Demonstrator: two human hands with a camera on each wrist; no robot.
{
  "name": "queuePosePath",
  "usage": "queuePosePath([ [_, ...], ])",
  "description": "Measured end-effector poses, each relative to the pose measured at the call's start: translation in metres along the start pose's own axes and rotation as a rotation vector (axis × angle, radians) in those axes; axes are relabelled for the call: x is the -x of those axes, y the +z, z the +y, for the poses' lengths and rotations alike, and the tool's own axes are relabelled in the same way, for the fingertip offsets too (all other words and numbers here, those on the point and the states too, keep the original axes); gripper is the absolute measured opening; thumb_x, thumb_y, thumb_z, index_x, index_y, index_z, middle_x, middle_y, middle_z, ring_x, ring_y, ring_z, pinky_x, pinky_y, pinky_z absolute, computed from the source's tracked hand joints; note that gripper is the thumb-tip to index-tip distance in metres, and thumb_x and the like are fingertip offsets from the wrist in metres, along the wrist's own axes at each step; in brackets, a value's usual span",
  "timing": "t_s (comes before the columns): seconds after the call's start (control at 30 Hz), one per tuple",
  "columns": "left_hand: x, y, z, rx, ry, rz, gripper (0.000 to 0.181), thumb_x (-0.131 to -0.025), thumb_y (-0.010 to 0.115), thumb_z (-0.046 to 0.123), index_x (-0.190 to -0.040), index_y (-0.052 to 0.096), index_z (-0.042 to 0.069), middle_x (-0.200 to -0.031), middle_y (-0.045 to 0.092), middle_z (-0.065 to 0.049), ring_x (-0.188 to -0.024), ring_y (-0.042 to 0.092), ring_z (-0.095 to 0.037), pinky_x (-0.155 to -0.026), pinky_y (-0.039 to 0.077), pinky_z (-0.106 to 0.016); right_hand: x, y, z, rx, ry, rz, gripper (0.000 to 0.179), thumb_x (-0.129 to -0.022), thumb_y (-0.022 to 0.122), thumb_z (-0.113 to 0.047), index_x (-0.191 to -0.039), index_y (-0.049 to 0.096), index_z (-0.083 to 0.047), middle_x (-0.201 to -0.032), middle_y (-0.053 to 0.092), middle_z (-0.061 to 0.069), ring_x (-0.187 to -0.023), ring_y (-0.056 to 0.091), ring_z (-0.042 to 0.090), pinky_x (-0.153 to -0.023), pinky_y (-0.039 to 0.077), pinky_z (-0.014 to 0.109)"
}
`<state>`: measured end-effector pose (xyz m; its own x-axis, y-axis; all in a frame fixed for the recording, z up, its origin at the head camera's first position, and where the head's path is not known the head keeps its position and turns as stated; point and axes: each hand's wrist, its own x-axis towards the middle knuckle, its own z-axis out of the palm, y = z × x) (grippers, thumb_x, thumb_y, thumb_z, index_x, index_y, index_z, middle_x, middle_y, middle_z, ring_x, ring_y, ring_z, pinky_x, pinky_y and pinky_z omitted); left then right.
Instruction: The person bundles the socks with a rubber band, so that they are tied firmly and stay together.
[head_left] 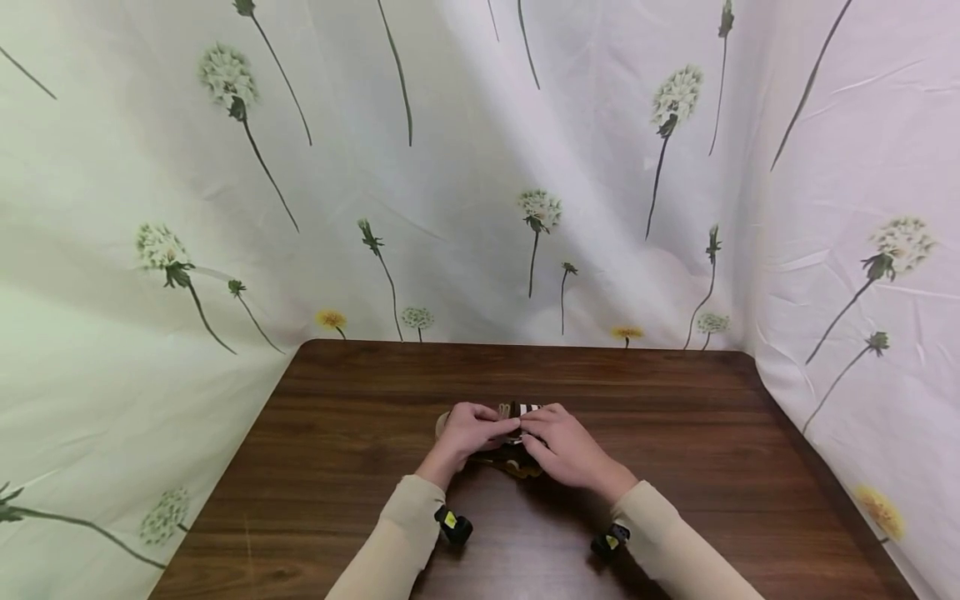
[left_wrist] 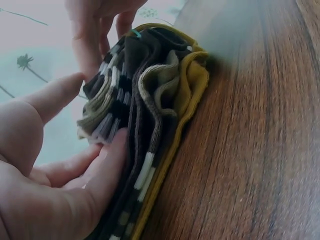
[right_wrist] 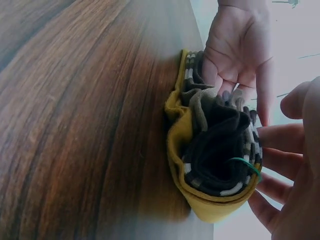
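A bundle of socks (head_left: 516,461), layered and folded over together, lies at the middle of the wooden table. Its outer layer is a mustard-yellow sock (right_wrist: 179,131); inside are dark layers with white stripes and wavy grey-beige edges (left_wrist: 159,85). A thin teal loop (right_wrist: 246,163) shows at the rolled end. My left hand (head_left: 469,430) holds the bundle's upper side, fingertips on the striped layers and thumb beside them. My right hand (head_left: 567,447) curls its fingers against the rolled right end. In the head view both hands cover much of the bundle, fingertips almost meeting.
The dark brown table (head_left: 360,392) reaches back to a pale curtain (head_left: 465,183) printed with dandelions, which also hangs along both sides. Each wrist wears a small black camera on a strap, the left one (head_left: 453,527) and the right one (head_left: 611,540).
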<state>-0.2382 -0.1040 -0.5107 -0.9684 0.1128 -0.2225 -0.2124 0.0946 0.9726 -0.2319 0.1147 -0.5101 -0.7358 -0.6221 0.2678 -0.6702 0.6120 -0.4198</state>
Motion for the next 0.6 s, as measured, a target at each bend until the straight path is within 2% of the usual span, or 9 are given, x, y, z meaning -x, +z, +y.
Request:
queuePosePath([
  [0.17, 0.001, 0.002, 0.0, -0.017, -0.003, 0.021, 0.043, -0.087, 0.088, 0.014, -0.113, 0.07, -0.015, -0.105, 0.074, -0.019, -0.081, 0.073, -0.016, -0.074, 0.064, -0.032, -0.002, 0.0, 0.001, 0.009, -0.019, 0.002, 0.035, -0.109, 0.05, -0.018, -0.13, 0.075, -0.006, -0.137, 0.069, 0.009, -0.126, 0.057, 0.027, -0.106, 0.049, 0.048],
  [0.3, 0.001, 0.002, -0.005, -0.032, 0.005, 0.04, 0.046, -0.085, 0.089, 0.011, -0.118, 0.069, -0.015, -0.106, 0.075, -0.022, -0.084, 0.075, -0.019, -0.074, 0.063, -0.031, -0.002, 0.0, 0.004, -0.047, -0.014, 0.021, 0.032, -0.107, 0.051, -0.014, -0.125, 0.077, -0.007, -0.133, 0.072, 0.006, -0.124, 0.058, 0.026, -0.105, 0.049, 0.048],
  [0.43, -0.001, 0.004, -0.012, -0.019, 0.043, 0.056, 0.047, -0.084, 0.089, 0.008, -0.12, 0.067, -0.014, -0.112, 0.073, -0.026, -0.089, 0.074, -0.022, -0.074, 0.063, -0.031, -0.001, -0.001, 0.006, -0.096, -0.013, 0.054, 0.03, -0.105, 0.053, -0.011, -0.122, 0.077, -0.008, -0.13, 0.073, 0.003, -0.122, 0.06, 0.024, -0.104, 0.049, 0.048],
  [0.6, -0.005, 0.009, -0.022, -0.022, 0.113, 0.114, 0.042, -0.082, 0.091, 0.008, -0.116, 0.07, -0.007, -0.109, 0.074, -0.02, -0.09, 0.071, -0.018, -0.071, 0.061, -0.029, 0.001, -0.003, 0.012, -0.119, -0.034, 0.082, 0.03, -0.105, 0.053, -0.01, -0.123, 0.076, -0.006, -0.128, 0.073, 0.005, -0.122, 0.062, 0.027, -0.103, 0.051, 0.05],
])
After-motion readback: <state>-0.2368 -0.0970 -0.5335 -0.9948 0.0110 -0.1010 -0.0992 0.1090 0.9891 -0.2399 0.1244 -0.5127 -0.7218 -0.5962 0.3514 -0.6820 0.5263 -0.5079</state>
